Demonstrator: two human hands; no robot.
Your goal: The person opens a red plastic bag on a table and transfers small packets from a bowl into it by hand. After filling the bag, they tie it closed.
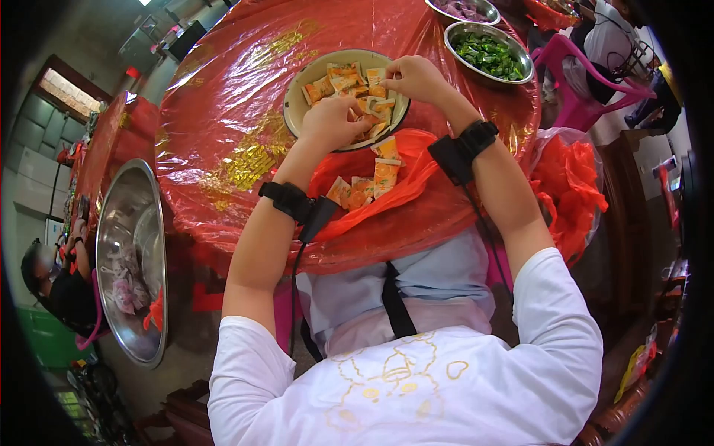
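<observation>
A pale round bowl [294,111] with a dark rim holds several small orange-and-white sachets [342,76]. My left hand [332,123] reaches over the bowl's near left side, its fingers bent and closed down among the sachets; what lies between the fingertips is hidden. At the far right rim, my right hand [418,79] is closed in a pinch at the edge of an orange-and-white sachet [375,76]. Below the bowl, a red plastic bag [413,189] lies spread out with several more sachets [385,177] on it, between my forearms.
A red plastic sheet [223,97] covers the round table. Metal bowls of chopped greens [487,58] and purplish pieces [465,10] stand at the far right. A large metal basin [152,223] is at left, near a seated person [67,290]. Red bags [569,186] hang at right.
</observation>
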